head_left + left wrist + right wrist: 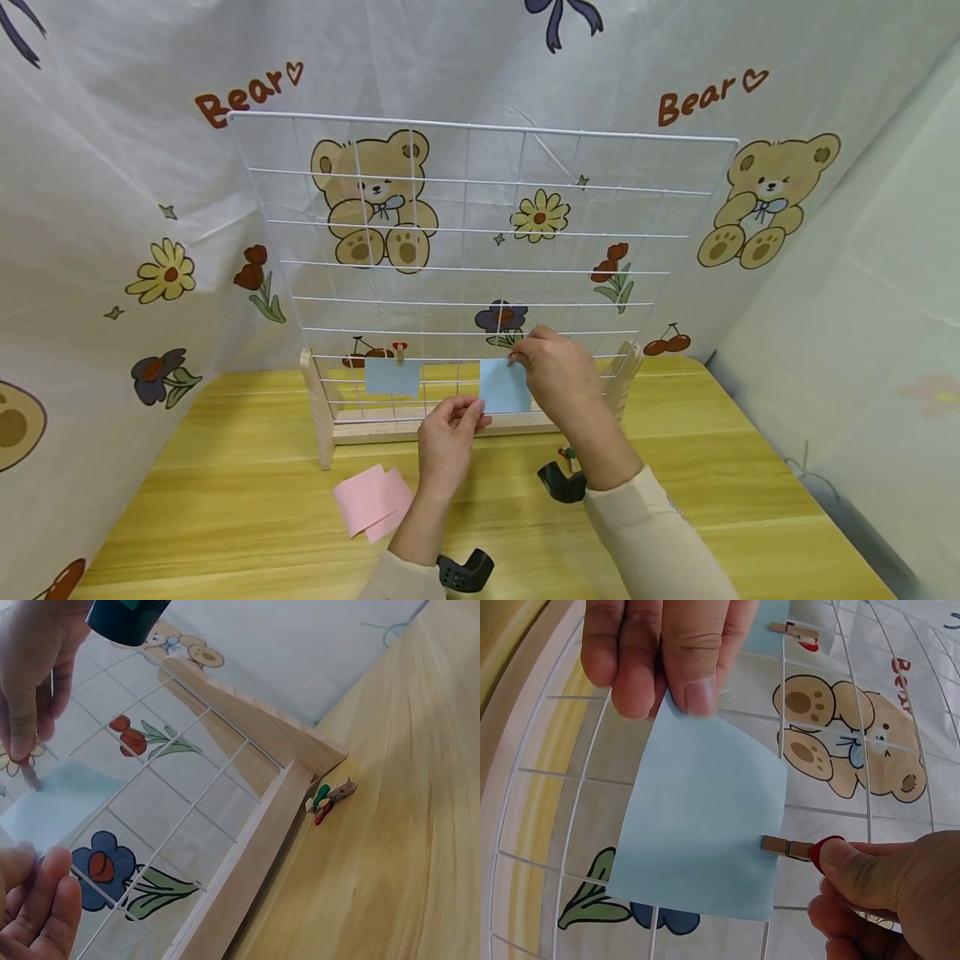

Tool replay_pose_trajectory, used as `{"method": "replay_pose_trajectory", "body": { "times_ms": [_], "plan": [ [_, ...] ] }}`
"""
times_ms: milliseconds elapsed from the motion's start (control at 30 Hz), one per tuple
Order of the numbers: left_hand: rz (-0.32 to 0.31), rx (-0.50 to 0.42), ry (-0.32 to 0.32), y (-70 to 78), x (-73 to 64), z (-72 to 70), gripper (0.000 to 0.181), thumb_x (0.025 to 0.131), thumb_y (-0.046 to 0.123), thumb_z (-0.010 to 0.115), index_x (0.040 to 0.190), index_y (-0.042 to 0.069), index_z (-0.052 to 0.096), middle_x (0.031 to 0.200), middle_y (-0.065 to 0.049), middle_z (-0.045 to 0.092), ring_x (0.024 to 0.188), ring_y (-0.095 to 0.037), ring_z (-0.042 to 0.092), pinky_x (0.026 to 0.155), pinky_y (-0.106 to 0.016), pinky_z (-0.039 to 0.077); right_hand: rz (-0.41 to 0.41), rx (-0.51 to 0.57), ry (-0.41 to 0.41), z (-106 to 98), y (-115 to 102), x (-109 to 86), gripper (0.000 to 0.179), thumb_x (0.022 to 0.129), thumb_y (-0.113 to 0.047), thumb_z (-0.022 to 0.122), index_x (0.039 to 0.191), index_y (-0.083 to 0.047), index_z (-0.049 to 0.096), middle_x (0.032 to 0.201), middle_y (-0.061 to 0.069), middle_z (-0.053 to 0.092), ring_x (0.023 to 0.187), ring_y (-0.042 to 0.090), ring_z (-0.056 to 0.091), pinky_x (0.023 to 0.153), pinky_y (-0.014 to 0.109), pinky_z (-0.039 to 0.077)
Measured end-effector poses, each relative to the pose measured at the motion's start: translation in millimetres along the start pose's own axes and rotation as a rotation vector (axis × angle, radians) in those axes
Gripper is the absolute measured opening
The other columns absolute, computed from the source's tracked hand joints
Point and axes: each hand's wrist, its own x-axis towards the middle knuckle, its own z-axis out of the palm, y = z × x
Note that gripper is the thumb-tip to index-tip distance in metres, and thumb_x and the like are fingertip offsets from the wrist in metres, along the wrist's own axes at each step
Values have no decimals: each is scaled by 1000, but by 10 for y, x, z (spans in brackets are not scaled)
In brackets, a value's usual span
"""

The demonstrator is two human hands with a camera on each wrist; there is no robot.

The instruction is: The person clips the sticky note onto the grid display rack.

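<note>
A light blue paper square [501, 392] lies against the lower wires of a white wire grid [495, 236]. My left hand [448, 442] pinches its lower left corner between thumb and fingers. At the paper's top edge, my right hand [562, 379] pinches a small wooden clothespin [786, 846] with a red decoration. In the right wrist view the clothespin's tip overlaps the paper beside a grid wire. To the left, a second blue paper [392, 380] hangs from the grid by another clothespin [400, 354].
Pink paper squares [367, 500] lie on the wood-grain table [247, 517], left of my left forearm. The grid stands in a wooden base [318, 417]. Loose clothespins [334, 796] with green and red decorations lie in front of it. Behind hangs a bear-print cloth [480, 75].
</note>
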Motion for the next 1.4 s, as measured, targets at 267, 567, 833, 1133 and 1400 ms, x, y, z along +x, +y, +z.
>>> {"method": "replay_pose_trajectory", "body": {
  "times_ms": [267,567,833,1133,1400],
  "plan": [
    [9,-8,-10,-12,11,24,15,96,9,71,104,-3,72,97,-24,72,84,-27,77,78,-33,63,-9,-16,0,15,9,13,6,92,-15,76,90,-14,82,87,2,72,70,20,70,61,35,58],
    [-2,23,-5,-8,5,31,14,96,11,71,103,-1,72,98,-24,72,84,-26,77,78,-36,63,-9,-17,-20,44,3,14,9,93,-12,74,93,-16,81,90,2,75,74,22,72,61,36,58],
    [5,40,1,5,14,28,14,96,12,71,103,0,72,97,-21,72,83,-27,77,77,-33,63,-5,-22,-23,40,8,13,8,92,-13,74,94,-16,81,91,2,75,77,23,73,63,38,59],
    [19,50,18,5,3,24,15,96,14,72,101,1,72,90,-17,72,75,-23,75,65,-19,58,0,5,-9,56,13,-2,6,93,-15,75,95,-16,80,91,3,74,77,24,73,66,40,60],
    [22,42,22,5,-2,31,14,95,14,73,101,1,71,88,-16,71,73,-21,74,67,-29,62,69,36,47,39,25,-55,9,95,-18,74,99,-13,80,92,6,72,75,23,71,63,39,59]
  ]
}}
